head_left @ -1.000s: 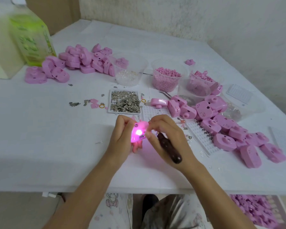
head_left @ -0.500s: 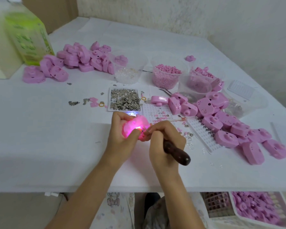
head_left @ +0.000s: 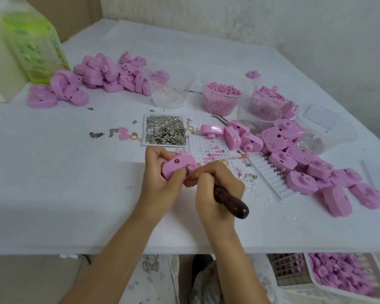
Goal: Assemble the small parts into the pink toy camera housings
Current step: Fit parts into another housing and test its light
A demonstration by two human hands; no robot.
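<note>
**Tool tip at the housing, contact point hidden**

Your left hand (head_left: 160, 183) gripped one housing (head_left: 177, 166) just below the middle of the frame. Its fingers curled round the far edge and the thumb pressed the near side, so the housing's underside was hidden. Your right hand (head_left: 215, 189) was clenched round a tool (head_left: 230, 201). A dark, glossy, rounded handle stuck out below the fist. Only a short length of thin metal tip showed, where it met the housing's lower right corner. What the tip touched was too small to make out. The housing was smooth pink plastic with rounded corners, a small dark round hole on its face and a raised ring beside it.

On the white table (head_left: 53, 172), just above your hands, a white tray (head_left: 144, 137) held a heap of flat grey metal bits, their shapes too fine to tell. The right pile (head_left: 279, 137) of like housings ran toward the right edge, some with cat faces moulded in. The left pile (head_left: 101, 73) lay at upper left. At upper centre a clear tub (head_left: 219, 106) was full of pink grains. The clear cup (head_left: 169, 99) left of it held pale rings, hard to see. A green carton (head_left: 33, 40) at upper left was blurred and cut off. At lower right, below the table edge, a white basket (head_left: 314, 281) of pink parts was cut off by the frame's corner.
</note>
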